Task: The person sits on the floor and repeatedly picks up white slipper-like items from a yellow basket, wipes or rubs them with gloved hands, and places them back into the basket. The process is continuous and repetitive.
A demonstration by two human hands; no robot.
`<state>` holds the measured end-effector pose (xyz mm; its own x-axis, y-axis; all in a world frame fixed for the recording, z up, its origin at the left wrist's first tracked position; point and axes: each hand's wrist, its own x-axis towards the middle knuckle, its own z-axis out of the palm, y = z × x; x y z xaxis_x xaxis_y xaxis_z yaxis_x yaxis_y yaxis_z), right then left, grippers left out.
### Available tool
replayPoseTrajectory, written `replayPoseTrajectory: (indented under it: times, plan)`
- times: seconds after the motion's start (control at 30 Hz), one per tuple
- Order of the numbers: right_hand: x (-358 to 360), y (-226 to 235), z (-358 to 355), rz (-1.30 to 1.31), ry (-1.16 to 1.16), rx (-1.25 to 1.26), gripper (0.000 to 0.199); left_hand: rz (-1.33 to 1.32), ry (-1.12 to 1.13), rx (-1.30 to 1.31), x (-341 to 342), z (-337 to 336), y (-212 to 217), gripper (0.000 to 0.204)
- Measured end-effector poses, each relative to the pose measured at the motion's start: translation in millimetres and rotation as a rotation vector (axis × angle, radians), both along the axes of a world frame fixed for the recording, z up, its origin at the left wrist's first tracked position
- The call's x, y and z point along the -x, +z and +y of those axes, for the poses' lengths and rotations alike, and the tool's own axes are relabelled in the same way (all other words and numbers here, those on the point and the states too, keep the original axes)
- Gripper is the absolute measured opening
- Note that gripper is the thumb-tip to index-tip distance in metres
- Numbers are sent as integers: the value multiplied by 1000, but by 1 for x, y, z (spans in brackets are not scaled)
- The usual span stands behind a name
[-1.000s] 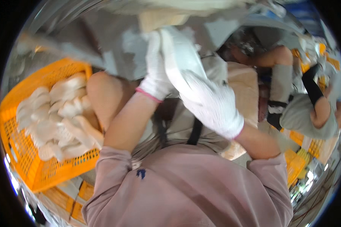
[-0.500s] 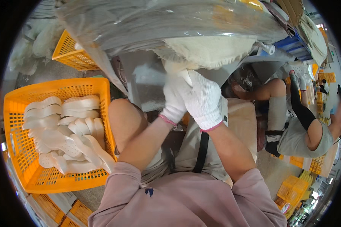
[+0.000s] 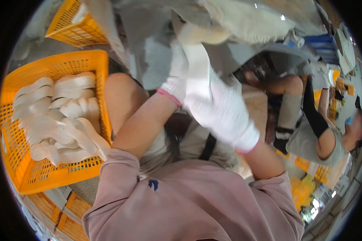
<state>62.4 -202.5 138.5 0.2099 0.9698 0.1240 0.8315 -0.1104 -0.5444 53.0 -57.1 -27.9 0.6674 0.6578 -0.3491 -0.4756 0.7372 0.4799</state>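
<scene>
Both my hands wear white knitted gloves with pink cuffs, and a curved white insole (image 3: 198, 66) is held between them. My left hand (image 3: 178, 70) grips its left side, fingers partly hidden behind it. The near end sits in my right hand (image 3: 217, 106), closed round it and blurred by motion. Just beyond the far end hangs the frayed edge of a thick cream cloth pad (image 3: 245, 20); I cannot tell whether the insole touches it. To my left, an orange plastic basket (image 3: 98, 68) holds several white insoles (image 3: 54, 128), some with small holes.
A grey metal housing (image 3: 153, 56) stands ahead between my knees. Another orange basket (image 3: 74, 30) is at the far left. At the right a co-worker (image 3: 313, 132) in a grey shirt sits close by. More orange crates (image 3: 74, 211) lie at lower left.
My view has shifted, so the basket appears higher. My hands have moved apart, the right one drawn nearer and to the right; more of the insole shows between them.
</scene>
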Motion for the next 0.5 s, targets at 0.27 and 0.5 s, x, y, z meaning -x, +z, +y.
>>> replayPoseTrajectory:
  times: [0.27,0.5]
  plan:
    - [-5,-16,13,-59,-183,-44,49,67,-126,-180,19,16,24,60]
    - [-13,-32,31,-184,-262,-186,45,273,11,-255,16,34,-7,43]
